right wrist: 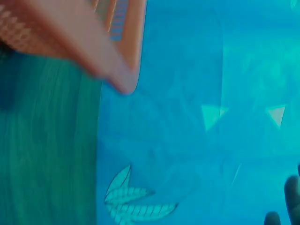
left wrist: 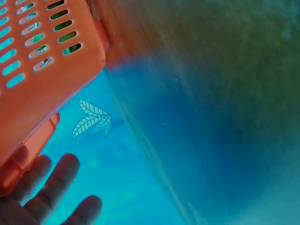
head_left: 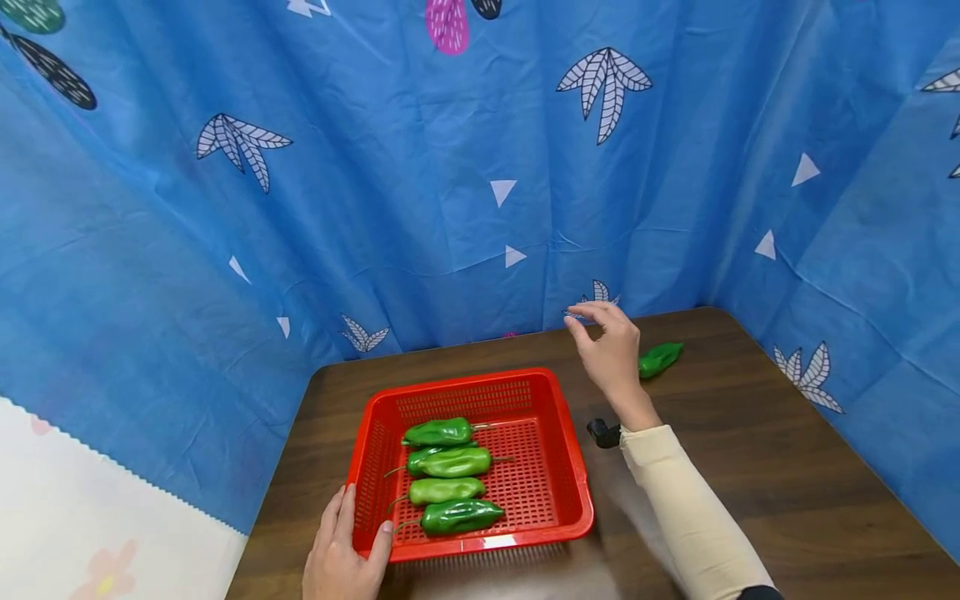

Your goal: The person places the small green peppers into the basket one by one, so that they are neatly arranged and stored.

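A red plastic basket (head_left: 572,467) with slotted walls stands on the brown wooden table. Several green peppers (head_left: 462,517) lie crosswise in its left part, their thin stems pointing left or right. At the basket's front left corner, my left hand (head_left: 341,546) holds the rim, thumb over the front edge and fingers along the left side. In the left wrist view its fingers (left wrist: 54,185) spread beside the orange-looking basket wall. Raised beyond the basket's right side, my right hand (head_left: 611,350) has fingers and thumb bent apart, nothing visible between them. A single green pepper (head_left: 662,359) lies behind it.
A small black device (head_left: 602,433) sits at the right wrist. Blue patterned curtains (head_left: 465,208) hang behind and on both sides of the table (head_left: 750,433). A white cloth (head_left: 97,508) with a flower print is at the lower left.
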Demonstrator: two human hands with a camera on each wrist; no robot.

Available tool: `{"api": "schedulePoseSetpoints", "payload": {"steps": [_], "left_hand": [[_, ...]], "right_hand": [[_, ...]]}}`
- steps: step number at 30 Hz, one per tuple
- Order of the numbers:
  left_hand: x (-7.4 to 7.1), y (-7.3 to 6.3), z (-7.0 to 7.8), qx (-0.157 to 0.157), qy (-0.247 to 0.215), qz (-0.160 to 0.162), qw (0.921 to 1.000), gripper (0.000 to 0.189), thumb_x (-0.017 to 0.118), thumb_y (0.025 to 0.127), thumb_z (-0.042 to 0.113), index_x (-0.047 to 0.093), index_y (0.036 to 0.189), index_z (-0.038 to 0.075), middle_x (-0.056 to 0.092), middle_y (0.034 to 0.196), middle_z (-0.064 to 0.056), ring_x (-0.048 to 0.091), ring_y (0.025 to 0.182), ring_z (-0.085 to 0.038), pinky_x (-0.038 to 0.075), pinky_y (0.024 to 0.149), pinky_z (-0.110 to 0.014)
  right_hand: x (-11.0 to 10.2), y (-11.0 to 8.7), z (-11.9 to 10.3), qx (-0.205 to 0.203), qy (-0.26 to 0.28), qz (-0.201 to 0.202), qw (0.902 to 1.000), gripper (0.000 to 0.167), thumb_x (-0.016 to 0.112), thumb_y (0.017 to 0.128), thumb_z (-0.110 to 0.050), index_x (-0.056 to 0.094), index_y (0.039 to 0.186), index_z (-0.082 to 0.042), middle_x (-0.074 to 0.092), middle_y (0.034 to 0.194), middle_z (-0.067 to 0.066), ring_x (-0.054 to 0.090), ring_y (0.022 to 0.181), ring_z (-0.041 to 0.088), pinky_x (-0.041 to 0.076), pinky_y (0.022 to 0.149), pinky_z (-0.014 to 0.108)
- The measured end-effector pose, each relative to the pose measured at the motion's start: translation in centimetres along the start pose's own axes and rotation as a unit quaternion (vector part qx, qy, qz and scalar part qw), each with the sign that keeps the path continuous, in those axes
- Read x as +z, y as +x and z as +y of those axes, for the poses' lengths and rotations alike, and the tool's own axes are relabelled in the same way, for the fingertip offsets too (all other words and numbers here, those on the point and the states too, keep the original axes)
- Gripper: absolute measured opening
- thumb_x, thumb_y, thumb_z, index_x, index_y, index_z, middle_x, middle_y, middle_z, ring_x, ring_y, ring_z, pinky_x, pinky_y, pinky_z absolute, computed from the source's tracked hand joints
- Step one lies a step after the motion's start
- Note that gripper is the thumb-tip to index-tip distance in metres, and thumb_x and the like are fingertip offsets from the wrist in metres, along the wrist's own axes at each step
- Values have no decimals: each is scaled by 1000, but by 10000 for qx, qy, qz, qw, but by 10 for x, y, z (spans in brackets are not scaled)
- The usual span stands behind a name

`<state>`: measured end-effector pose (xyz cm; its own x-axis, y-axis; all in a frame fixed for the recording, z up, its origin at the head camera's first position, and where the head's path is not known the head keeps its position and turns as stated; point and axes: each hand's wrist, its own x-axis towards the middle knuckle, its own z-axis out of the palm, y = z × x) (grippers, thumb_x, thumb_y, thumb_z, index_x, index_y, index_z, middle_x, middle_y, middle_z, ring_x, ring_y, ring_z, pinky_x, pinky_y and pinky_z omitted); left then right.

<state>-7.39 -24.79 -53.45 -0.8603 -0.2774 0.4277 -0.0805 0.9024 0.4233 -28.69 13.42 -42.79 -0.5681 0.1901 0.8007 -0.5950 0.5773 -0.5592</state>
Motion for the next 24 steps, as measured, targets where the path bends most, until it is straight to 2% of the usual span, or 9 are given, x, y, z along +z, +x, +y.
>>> {"api": "schedulePoseSetpoints", "payload": {"steps": [5,11,15,19,24], "left_hand": [[2,0,1,-32,33,34,10000,76,76,83,36,50,146,3,52,143,-16,63,114,-41,53,85,-62],[3,0,1,-46,96,-28,9999,77,76,83,38,49,148,4,51,144,-15,62,116,-40,53,86,-61],[2,0,2,-65,157,-69,9998,78,75,84,40,49,148,4,51,143,-16,62,115,-41,53,86,-62],[2,0,3,-72,165,-56,9998,78,75,84,41,49,147,3,51,143,-17,62,114,-42,53,86,-62],[2,0,2,-28,89,1,10000,78,75,84,40,49,147,2,51,143,-16,62,114,-43,53,85,-62]], "right_hand": [[-20,-1,24,479,-251,506,9973,20,80,86,-13,79,105,-5,73,112,12,66,103,29,49,86,43],[-41,-9,52,1109,-302,646,9913,23,76,90,-19,77,109,-6,71,118,13,63,112,30,47,90,47],[-49,-20,67,1687,-319,581,9834,29,74,92,-27,76,113,-8,69,121,13,61,113,32,45,92,50],[-55,-29,81,2150,-416,435,9747,38,75,91,-32,72,120,-8,66,124,17,57,117,36,37,103,55],[-57,-42,98,2658,-738,-103,9611,58,77,88,-41,64,133,-7,59,135,22,48,127,41,31,109,61]]}}
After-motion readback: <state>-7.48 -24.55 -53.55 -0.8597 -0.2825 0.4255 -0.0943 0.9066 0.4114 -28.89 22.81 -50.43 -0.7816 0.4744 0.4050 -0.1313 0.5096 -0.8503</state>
